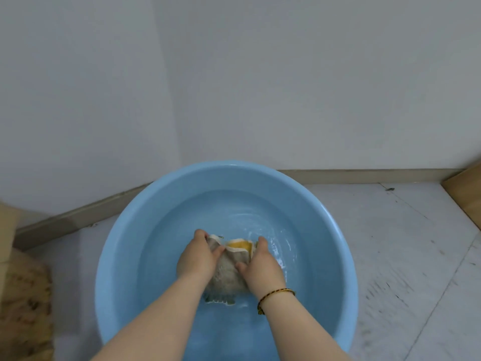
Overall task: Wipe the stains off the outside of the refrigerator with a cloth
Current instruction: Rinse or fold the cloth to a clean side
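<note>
Two plain white walls meet in a corner left of centre, evenly lit. A beige skirting board runs along their foot. The floor is of pale tiles, scuffed with grey marks, with a dark speck near the skirting. A cardboard box stands at the left edge, and a light wooden corner juts in at the right.

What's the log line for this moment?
step: wetting cloth | left hand: grips cloth | right hand: grips cloth | place: blue basin of water

Cloth in basin, between left hand, right hand.
</note>
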The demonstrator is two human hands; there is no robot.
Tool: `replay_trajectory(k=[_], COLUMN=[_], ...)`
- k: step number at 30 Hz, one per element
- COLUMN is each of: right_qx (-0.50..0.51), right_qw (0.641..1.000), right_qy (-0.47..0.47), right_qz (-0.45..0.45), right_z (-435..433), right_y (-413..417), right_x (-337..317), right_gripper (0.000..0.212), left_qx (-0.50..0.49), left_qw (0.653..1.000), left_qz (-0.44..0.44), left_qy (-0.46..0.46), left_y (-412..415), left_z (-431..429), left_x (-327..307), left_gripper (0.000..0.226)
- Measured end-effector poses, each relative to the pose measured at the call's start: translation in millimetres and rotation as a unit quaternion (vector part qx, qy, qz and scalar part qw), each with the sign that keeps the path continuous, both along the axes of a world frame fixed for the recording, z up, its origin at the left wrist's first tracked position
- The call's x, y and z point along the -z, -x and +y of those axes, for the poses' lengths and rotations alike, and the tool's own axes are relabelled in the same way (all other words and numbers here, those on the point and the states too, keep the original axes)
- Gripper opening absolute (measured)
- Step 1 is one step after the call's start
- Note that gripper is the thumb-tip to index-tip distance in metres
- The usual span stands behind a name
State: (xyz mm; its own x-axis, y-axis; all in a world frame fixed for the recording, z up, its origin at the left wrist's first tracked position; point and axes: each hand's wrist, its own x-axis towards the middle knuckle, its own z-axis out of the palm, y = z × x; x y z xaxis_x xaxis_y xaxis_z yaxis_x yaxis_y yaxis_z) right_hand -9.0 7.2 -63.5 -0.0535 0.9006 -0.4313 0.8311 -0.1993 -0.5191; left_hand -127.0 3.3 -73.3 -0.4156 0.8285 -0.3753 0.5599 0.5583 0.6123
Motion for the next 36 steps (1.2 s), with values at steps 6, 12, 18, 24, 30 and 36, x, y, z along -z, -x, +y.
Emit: replay_trajectory(k=[6,12,18,24,30,36], right_qx=[0.021,0.153,0.220,0.155,0.050,-0.064], right_qw=[0.999,0.971,0.924,0.933,0.930,0.897], right_qy=[0.021,0.099,-0.045,-0.176,-0.295,-0.415], right_qz=[-0.042,0.152,0.308,0.274,0.216,0.139], right_z=[0.6,6.3,-3.7,-22.7,-24.2,-40.8], right_y=[3.1,-7.9,0.2,24.6,18.0,10.4], right_x=[8.2,6.0,-29.7,-51.1,-40.9,-33.1], right_gripper=[0.061,0.024,0.016,0.025,0.005,0.055], left_qx=[0.003,-0.128,-0.168,-0.146,-0.104,-0.151], left_qw=[0.999,0.953,0.913,0.905,0.867,0.856], left_qz=[0.014,-0.261,-0.370,-0.378,-0.467,-0.445], left_qy=[0.040,0.083,-0.025,-0.125,-0.136,-0.215], left_y=[1.0,5.6,-5.4,-26.9,-39.1,-24.8], left_z=[-0.8,1.6,12.5,4.0,-9.5,-6.7], left_x=[9.4,14.5,-17.8,-53.7,-69.6,-78.4], left_gripper=[0.032,0.047,0.024,0.031,0.076,0.020])
